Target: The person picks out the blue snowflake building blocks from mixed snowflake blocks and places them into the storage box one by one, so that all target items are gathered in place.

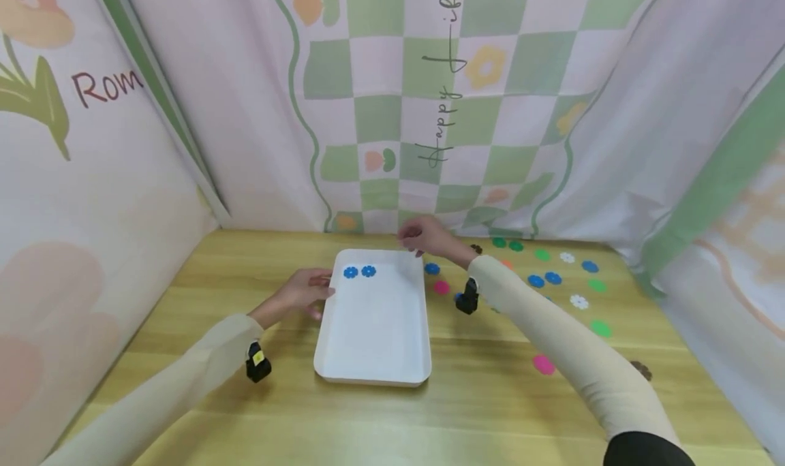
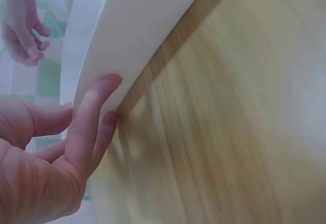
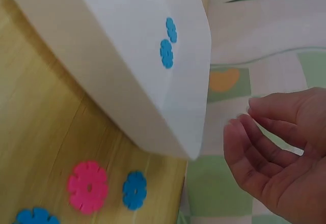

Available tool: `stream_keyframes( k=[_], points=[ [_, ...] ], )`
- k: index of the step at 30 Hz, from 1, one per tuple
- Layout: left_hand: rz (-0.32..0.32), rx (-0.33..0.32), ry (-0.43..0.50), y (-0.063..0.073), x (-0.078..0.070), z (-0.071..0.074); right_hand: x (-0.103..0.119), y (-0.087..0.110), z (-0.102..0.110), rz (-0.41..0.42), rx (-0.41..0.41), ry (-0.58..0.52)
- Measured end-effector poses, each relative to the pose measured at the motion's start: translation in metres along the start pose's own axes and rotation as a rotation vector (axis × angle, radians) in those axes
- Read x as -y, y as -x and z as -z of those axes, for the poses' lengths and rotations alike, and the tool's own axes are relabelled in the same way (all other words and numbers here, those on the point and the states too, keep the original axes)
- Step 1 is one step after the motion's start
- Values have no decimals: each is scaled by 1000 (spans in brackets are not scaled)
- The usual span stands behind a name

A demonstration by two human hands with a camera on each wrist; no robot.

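Observation:
A white rectangular tray (image 1: 375, 336) lies on the table with two blue flower-shaped plastic pieces, a left one (image 1: 350, 272) and a right one (image 1: 368, 271), near its far left corner. My left hand (image 1: 302, 291) grips the tray's left edge; in the left wrist view the thumb meets the rim and the fingers (image 2: 87, 124) press the outer wall. Above the tray's far right corner is my right hand (image 1: 429, 236), its fingers loosely bent. Nothing shows between the right fingertips (image 3: 235, 127) in the right wrist view.
Right of the tray lie several loose flower pieces: a blue one (image 1: 432, 268) and a pink one (image 1: 441, 287) close by, green (image 1: 597, 285), white (image 1: 579, 302) and brown (image 1: 641, 369) ones farther off. A checked curtain (image 1: 429, 125) hangs behind the wooden table (image 1: 245, 411).

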State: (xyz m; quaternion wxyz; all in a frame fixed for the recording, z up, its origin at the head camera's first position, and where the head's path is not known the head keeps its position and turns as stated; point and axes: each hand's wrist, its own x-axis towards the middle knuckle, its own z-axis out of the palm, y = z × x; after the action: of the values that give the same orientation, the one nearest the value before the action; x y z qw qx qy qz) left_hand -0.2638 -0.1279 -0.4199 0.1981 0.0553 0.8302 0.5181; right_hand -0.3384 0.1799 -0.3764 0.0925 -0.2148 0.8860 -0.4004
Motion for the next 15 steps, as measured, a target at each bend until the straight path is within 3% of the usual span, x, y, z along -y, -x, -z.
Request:
stream_keyframes(
  k=[8, 15],
  points=[
    [17, 27, 56, 0, 10, 2, -27, 19, 15, 22, -78, -19],
    [-42, 35, 149, -5, 14, 8, -49, 35, 34, 56, -117, -8]
  ],
)
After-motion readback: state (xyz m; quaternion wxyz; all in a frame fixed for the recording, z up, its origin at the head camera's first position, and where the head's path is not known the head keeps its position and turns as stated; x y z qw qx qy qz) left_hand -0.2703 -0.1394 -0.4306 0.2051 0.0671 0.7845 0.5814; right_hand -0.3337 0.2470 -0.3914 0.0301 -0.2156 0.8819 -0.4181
